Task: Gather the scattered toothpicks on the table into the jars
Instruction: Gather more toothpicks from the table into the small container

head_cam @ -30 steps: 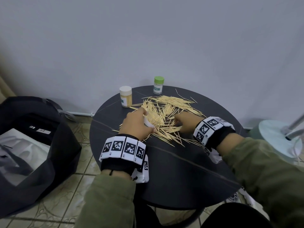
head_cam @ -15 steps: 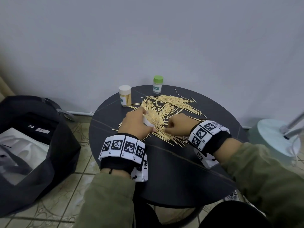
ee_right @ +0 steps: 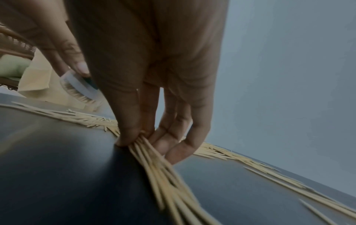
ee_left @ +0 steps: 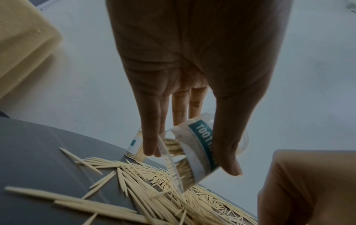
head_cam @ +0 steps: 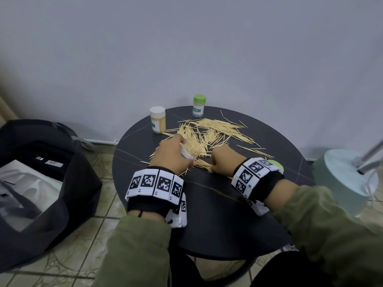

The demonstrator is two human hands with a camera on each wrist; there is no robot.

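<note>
On the floor at far left, a black bag point(head_cam: 41, 183) is sitting beside the round dark counter point(head_cam: 217, 214). Near the counter's back edge we are seeing a white-capped jar point(head_cam: 158, 119) packed with toothpicks, standing upright. Just right of it, our left hand point(head_cam: 173, 155) is gripping an open clear jar point(ee_left: 194, 152), fingers point(ee_left: 152, 137) on one side and thumb on the other, curled round its labelled wall. That jar is tilting, mouth toward the pile, with some toothpicks already lying inside. Farther back, a green-capped jar point(head_cam: 199, 105) is standing upright. Scattered toothpicks point(head_cam: 215, 131) are spreading across the middle and back of the counter, between and beyond our two hands. To the right, our right hand point(head_cam: 222, 160) is pressing down at the pile's near edge, its fingers point(ee_right: 129, 121) and thumb pinching a small bundle of toothpicks point(ee_right: 163, 172) against the counter. Beside that wrist a green lid point(head_cam: 276, 165) is lying on the counter, partly hidden. At far right, a pale round stand base point(head_cam: 342, 177) is resting on the floor.
</note>
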